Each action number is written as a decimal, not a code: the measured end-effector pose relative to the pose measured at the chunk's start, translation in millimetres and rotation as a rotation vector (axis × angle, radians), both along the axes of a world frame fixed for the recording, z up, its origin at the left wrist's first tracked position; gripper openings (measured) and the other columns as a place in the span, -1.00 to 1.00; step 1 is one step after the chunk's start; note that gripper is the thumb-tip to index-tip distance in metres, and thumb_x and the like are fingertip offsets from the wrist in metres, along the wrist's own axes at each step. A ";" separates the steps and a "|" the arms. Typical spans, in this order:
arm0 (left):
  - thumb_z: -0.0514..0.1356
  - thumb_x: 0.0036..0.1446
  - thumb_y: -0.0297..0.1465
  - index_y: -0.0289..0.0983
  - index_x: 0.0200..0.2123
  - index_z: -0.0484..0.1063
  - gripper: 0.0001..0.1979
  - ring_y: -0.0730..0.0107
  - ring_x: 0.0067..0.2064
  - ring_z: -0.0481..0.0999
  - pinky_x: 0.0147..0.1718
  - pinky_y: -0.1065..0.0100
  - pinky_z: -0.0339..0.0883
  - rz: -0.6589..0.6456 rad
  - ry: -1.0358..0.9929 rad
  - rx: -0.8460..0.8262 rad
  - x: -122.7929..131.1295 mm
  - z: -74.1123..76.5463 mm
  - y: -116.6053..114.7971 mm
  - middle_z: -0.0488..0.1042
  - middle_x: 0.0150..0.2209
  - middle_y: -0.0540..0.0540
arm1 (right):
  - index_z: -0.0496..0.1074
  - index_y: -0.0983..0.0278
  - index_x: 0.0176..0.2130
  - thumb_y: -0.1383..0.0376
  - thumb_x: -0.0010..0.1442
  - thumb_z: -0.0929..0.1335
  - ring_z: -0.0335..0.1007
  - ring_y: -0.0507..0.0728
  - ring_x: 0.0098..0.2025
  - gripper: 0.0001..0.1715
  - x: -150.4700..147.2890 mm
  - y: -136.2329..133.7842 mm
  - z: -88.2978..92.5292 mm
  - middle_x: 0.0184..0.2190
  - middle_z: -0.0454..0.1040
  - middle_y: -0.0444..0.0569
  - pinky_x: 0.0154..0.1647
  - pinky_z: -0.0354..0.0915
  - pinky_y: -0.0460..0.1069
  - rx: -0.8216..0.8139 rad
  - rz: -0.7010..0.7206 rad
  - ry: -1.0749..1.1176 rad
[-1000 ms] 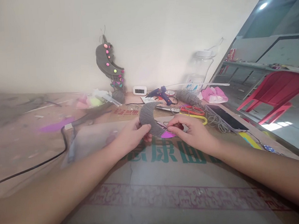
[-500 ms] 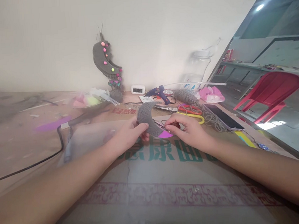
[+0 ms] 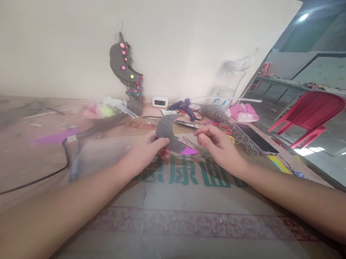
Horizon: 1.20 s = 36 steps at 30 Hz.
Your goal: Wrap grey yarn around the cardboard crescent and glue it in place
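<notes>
My left hand (image 3: 146, 151) pinches the yarn-wrapped crescent (image 3: 167, 132) at its middle, over the printed cardboard (image 3: 196, 206). Its magenta tip (image 3: 188, 151) is bare. My right hand (image 3: 220, 148) sits just beside that tip, fingertips pressed together. I cannot tell whether they hold a strand.

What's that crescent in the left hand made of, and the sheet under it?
Crescent: grey yarn wound tight round a flat core, matte and ribbed; the bare magenta tip looks like smooth card or foam. Sheet: likely cardboard, dull brown with printed characters.
</notes>
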State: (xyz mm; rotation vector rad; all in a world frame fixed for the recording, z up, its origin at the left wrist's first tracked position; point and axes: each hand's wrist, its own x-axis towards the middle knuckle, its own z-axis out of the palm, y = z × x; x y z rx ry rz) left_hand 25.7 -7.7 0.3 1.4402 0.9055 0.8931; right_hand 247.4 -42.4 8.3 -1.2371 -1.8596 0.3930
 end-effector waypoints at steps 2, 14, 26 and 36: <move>0.15 0.11 -0.29 -0.26 -0.38 0.30 -0.85 0.47 -0.51 0.41 -0.49 0.43 0.24 0.004 -0.013 0.004 0.0 0.6 -0.4 0.40 -0.56 0.07 | 0.39 0.27 -0.33 0.14 0.31 0.23 0.27 0.04 -0.43 -0.70 -2.1 -2.5 0.5 -0.49 0.35 -0.12 -0.40 0.20 -0.05 -0.096 0.057 -0.044; 0.19 0.15 -0.16 -0.28 -0.01 0.29 -0.58 0.43 -0.35 0.46 -0.29 0.34 0.37 0.094 -0.083 0.129 -2.2 -4.3 5.0 0.45 -0.38 0.00 | 0.28 0.25 -0.48 0.16 0.25 0.28 0.17 -0.02 -0.54 -0.68 -9.1 -1.0 -3.5 -0.60 0.32 -0.19 -0.48 0.15 -0.10 -0.338 0.188 0.102; 0.22 0.08 -0.09 -0.16 -0.11 0.54 -0.63 0.27 -0.09 0.48 -0.13 0.33 0.26 0.241 0.157 0.187 -9.5 -5.0 6.8 0.57 -0.12 -0.04 | 0.29 0.26 -0.44 0.14 0.26 0.27 0.16 -0.05 -0.59 -0.69 -8.0 2.3 -5.6 -0.60 0.31 -0.21 -0.57 0.09 -0.13 -0.331 0.179 0.094; 0.24 0.06 -0.12 -0.22 -0.31 0.53 -0.71 0.35 -0.31 0.44 -0.29 0.39 0.24 0.226 0.216 0.230 -6.6 1.6 1.2 0.54 -0.34 -0.01 | 0.30 0.27 -0.45 0.15 0.26 0.28 0.14 -0.05 -0.59 -0.70 -8.0 1.6 -5.2 -0.61 0.31 -0.21 -0.58 0.09 -0.13 -0.338 0.167 0.087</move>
